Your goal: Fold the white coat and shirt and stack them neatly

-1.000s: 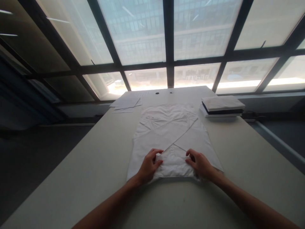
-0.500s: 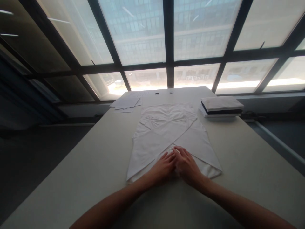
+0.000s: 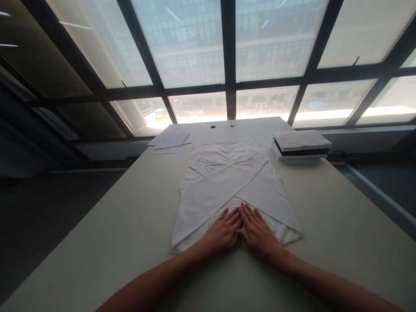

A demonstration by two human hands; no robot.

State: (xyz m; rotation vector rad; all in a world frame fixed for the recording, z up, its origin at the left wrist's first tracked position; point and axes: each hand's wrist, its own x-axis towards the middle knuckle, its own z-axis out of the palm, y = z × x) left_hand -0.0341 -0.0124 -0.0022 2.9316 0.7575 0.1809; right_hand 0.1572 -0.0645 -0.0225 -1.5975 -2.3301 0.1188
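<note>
A white garment (image 3: 208, 190) lies on the table, its sides folded inward so that they cross near the middle, with wrinkles toward its far end. My left hand (image 3: 224, 232) rests flat on its near end, fingers stretched out. Beside it my right hand (image 3: 258, 232) also lies flat on the cloth, fingers extended. The fingertips of both hands meet near the garment's centre line. Neither hand grips anything, and they hide part of the near edge.
The pale table (image 3: 130, 225) extends toward large windows. At its far right stands a stack of folded cloths (image 3: 302, 142), white with a dark layer. Sheets of paper (image 3: 170, 138) lie at the far left. Two small round holes are near the far edge.
My right hand has flattened and come down beside my left hand, instead of partly overlapping its fingers. The garment looks the same.
</note>
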